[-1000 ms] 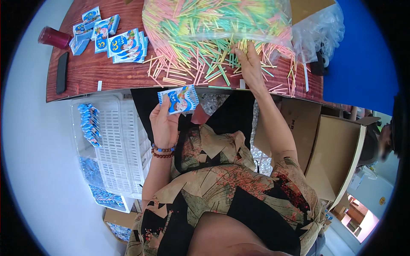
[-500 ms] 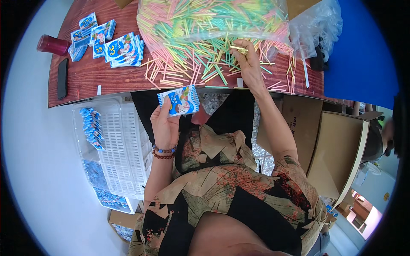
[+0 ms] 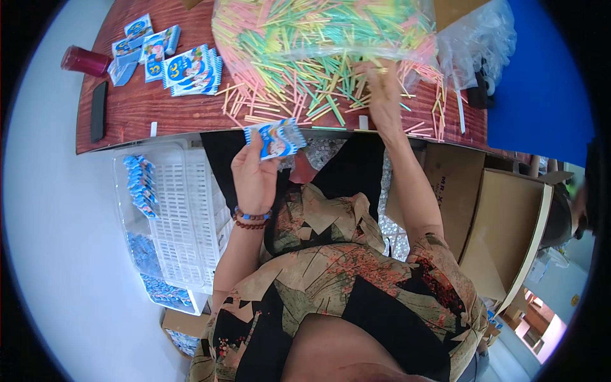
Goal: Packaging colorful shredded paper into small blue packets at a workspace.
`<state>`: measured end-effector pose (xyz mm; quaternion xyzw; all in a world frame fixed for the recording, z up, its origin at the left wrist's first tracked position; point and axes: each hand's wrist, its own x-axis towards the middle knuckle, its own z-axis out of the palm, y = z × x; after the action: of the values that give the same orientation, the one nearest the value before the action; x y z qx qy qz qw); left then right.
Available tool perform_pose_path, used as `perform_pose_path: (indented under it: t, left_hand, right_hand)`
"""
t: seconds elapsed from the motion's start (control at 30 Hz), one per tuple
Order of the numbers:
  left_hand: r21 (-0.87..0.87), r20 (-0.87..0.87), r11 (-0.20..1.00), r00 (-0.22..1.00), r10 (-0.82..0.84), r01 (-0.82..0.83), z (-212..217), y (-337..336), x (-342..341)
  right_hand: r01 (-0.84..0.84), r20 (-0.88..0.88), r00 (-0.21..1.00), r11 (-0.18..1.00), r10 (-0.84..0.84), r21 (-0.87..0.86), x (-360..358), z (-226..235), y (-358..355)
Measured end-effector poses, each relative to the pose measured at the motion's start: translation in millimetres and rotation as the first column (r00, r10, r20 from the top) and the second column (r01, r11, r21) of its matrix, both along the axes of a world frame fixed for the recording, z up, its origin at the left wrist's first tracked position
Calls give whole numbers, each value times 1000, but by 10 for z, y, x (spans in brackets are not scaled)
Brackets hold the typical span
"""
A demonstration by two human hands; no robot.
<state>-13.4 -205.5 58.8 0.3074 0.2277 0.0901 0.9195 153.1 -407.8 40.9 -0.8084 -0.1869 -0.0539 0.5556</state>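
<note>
My left hand [image 3: 256, 175] pinches a small blue-and-white printed packet [image 3: 275, 140] just in front of the table edge, with the thumb on its face. The packet's right end looks see-through and crinkled; whether it is open I cannot tell. Over the table, my right hand [image 3: 384, 99] reaches into a heap of thin short sticks [image 3: 324, 95] in pink, yellow and green. Its fingertips are bunched, with a pale yellow stick [image 3: 380, 62] showing at them; the fingers partly hide what else they hold. A large clear plastic bag [image 3: 324, 32] of the same sticks lies behind.
Blue-and-white packets [image 3: 191, 71] lie at the table's left, by a dark red cup [image 3: 86, 62] and a black bar-shaped object [image 3: 98, 111]. White plastic baskets [image 3: 178, 210] with packets stand below left. Right are a crumpled clear bag [image 3: 474, 41] and an open cardboard box [image 3: 503, 235].
My right hand has shifted slightly right and turned, its fingers now pointing farther into the heap. The packet in my left hand has tilted, and its right end now looks crinkled. The whole view has shifted slightly.
</note>
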Motion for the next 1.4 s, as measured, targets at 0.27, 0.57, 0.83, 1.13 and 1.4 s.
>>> perform_pose_path:
  t: [0.27, 0.57, 0.83, 1.13, 1.4]
  left_hand:
    - [-33, 70, 998, 996, -53, 56, 84, -130, 426]
    - [-38, 55, 998, 997, -50, 52, 166, -235, 640]
    - [-69, -2, 997, 1000, -15, 15, 145, -238, 679]
    - [-236, 8, 966, 995, -103, 102, 59, -251, 653]
    - [-250, 44, 964, 996, -81, 89, 79, -368, 655]
  right_hand:
    - [-162, 114, 986, 515, 124, 842, -321, 700, 470]
    - [-79, 50, 992, 268, 113, 960, -474, 776, 860]
    - [-58, 64, 998, 421, 0, 905, -500, 724, 921]
    - [7, 20, 998, 418, -61, 908, -462, 556, 948]
    - [56, 24, 991, 572, -132, 818, -522, 557, 921]
